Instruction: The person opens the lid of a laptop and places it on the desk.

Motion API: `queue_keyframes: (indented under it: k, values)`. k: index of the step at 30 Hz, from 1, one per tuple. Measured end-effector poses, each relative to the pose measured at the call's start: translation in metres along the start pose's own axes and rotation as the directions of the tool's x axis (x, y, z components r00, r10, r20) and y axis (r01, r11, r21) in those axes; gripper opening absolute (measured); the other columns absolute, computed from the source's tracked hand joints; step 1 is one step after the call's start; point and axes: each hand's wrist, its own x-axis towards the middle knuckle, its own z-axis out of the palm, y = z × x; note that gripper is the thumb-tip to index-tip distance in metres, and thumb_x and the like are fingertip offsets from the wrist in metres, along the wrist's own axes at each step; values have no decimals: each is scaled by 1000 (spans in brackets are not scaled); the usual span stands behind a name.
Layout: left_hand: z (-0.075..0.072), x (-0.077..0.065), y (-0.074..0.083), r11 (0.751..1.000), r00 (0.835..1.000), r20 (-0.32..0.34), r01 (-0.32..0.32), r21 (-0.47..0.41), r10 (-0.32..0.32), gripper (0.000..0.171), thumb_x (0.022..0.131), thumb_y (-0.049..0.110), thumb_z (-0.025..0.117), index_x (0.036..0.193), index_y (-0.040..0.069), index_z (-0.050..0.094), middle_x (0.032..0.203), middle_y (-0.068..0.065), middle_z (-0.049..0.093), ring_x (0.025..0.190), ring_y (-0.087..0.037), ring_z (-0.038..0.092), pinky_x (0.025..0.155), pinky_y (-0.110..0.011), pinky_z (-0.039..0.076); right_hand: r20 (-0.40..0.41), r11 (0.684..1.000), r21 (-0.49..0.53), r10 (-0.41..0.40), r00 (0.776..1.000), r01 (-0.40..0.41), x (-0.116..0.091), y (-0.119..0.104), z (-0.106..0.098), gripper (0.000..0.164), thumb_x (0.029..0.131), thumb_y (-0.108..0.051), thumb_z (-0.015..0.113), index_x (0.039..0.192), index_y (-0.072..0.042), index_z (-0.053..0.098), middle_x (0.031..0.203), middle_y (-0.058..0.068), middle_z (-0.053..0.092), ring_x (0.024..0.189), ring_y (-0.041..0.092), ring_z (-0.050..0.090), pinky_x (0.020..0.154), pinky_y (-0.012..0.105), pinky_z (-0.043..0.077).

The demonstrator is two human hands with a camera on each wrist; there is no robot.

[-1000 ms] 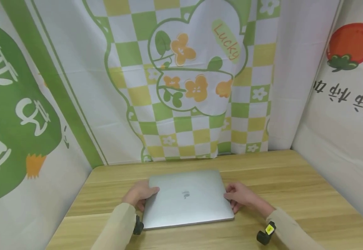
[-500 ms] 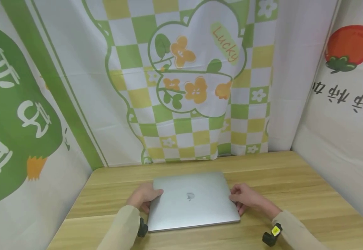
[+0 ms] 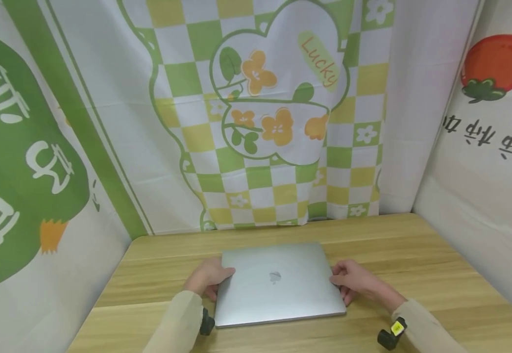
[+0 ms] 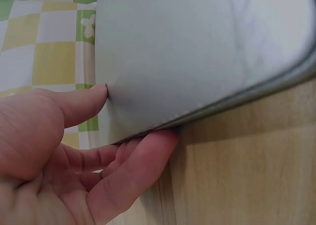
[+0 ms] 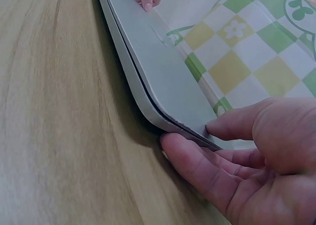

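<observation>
In the head view, a closed silver Apple laptop [image 3: 282,301] is held by its two sides at the middle of a wood-grain worktop [image 3: 436,274], the logo [image 3: 275,277] turned upward. Its left side is gripped by the left hand [image 3: 210,275], its right side by the right hand [image 3: 356,280]. Cream sleeves [image 3: 174,318] are worn on both arms, and a small black camera [image 3: 207,322] is mounted at each wrist. The far edge is backed by a green, yellow and white checked cloth [image 3: 260,176] printed with orange flowers and the word "Lucky".

In the left wrist view, the lid is pressed from above by the thumb [image 4: 84,105], while the other fingers [image 4: 136,174] are tucked beneath the edge, the laptop pinched between.

In the right wrist view, the same hold is repeated near a rounded corner: the thumb is laid on the lid, and the fingers are curled under the base. A dark seam is shown between lid and base. Whether the base is lifted clear of the worktop cannot be told.
</observation>
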Motion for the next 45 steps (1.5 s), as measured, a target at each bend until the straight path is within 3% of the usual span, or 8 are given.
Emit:
queue_keyframes:
  k: [6, 15, 25, 32, 38, 45]
  values:
    - [4, -2, 6, 1000, 1000, 3, 3, -17, -3, 46, 96, 26, 62, 127, -6, 50, 77, -14, 55, 53, -24, 60, 43, -35, 56, -11, 1000, -7, 19, 1000, -19, -4, 5, -6, 28, 94, -14, 62, 113, 6, 56, 81, 13, 61, 54, 16, 59, 50, 35, 58]
    - [7, -7, 9, 1000, 1000, 12, -8, -14, 8, 29, 96, 24, 62, 106, -2, 55, 71, -13, 54, 51, -23, 59, 45, -34, 57, 3, 999, -7, 38, 999, -38, -11, 7, -10, 26, 95, -16, 62, 110, 4, 56, 81, 12, 62, 56, 16, 60, 51, 34, 59]
    - [10, -12, 11, 1000, 1000, 22, -16, -25, 16, 37, 96, 25, 63, 117, -4, 53, 73, -14, 54, 54, -23, 59, 46, -35, 58, 7, 999, -16, 32, 999, -32, -16, 6, -11, 26, 94, -16, 62, 110, 5, 56, 79, 11, 62, 55, 14, 59, 51, 33, 58]
    - [16, -11, 14, 999, 999, 27, -21, -25, 22, 32, 95, 26, 63, 107, -3, 56, 71, -13, 54, 52, -23, 61, 46, -34, 58, 7, 999, -19, 35, 999, -35, -22, 10, -16, 27, 95, -16, 61, 111, 5, 55, 77, 11, 61, 54, 14, 58, 50, 34, 58]
    - [20, -11, 16, 999, 998, 56, -29, -33, 31, 38, 96, 26, 62, 118, -4, 54, 73, -13, 55, 56, -22, 60, 48, -34, 58, 14, 1000, -11, 25, 1000, -25, -27, 13, -20, 28, 95, -16, 61, 111, 6, 54, 78, 10, 61, 55, 14, 58, 50, 33, 58]
    - [21, -14, 16, 999, 997, 66, -38, -21, 39, 38, 96, 24, 63, 120, -3, 53, 71, -12, 55, 55, -22, 59, 47, -34, 58, 19, 1000, -22, 3, 1000, -2, -32, 16, -19, 26, 96, -16, 61, 109, 5, 54, 75, 10, 59, 52, 14, 58, 49, 34, 58]
